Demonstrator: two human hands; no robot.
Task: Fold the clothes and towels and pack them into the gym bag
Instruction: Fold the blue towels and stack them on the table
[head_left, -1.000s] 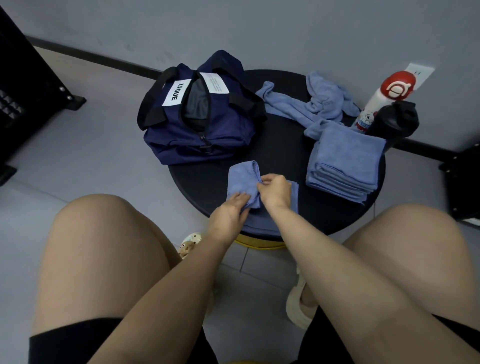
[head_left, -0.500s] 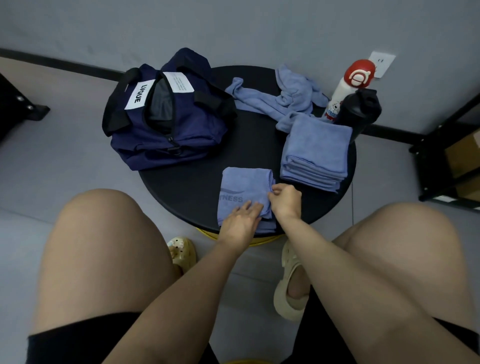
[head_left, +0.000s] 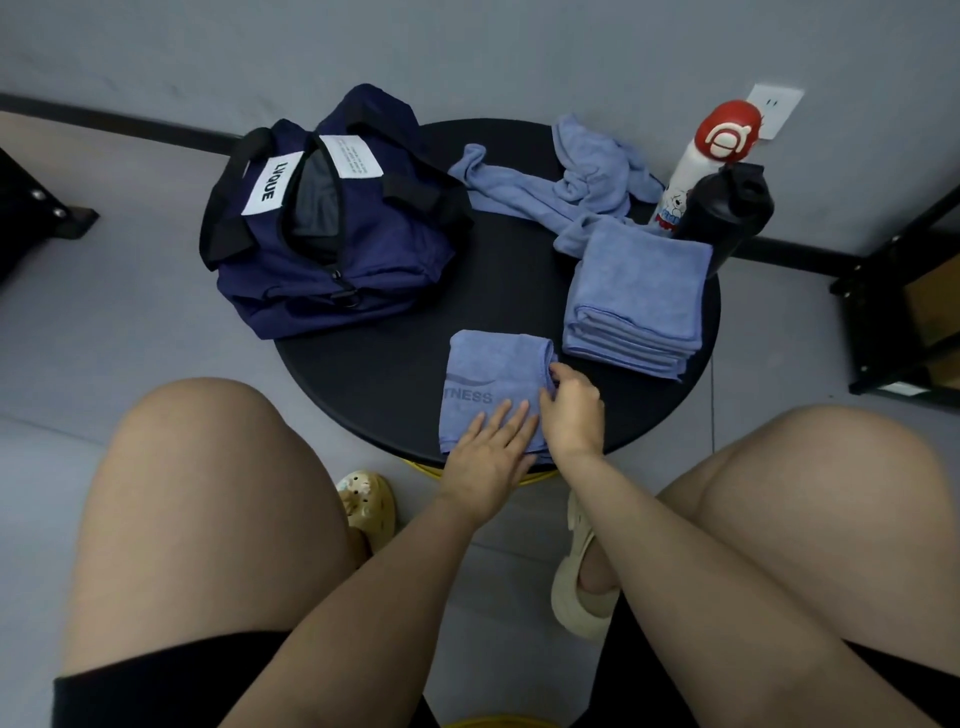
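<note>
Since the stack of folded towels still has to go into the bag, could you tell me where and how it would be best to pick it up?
Probably take the stack of folded towels from its near side, where the folded edges show as layers: slide the fingers under the bottom layer, thumbs on top, one hand at each end. It lies flat and square on the table, so lifting the whole pile together should keep the folds; the crumpled towel touches its far edge.

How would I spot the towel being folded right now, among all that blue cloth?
Start at the round black table and go to its near edge. The flat folded blue towel lies there under both hands, beside the taller stack of folded blue towels. Only it shows printed lettering ending in "TNESS".
</note>
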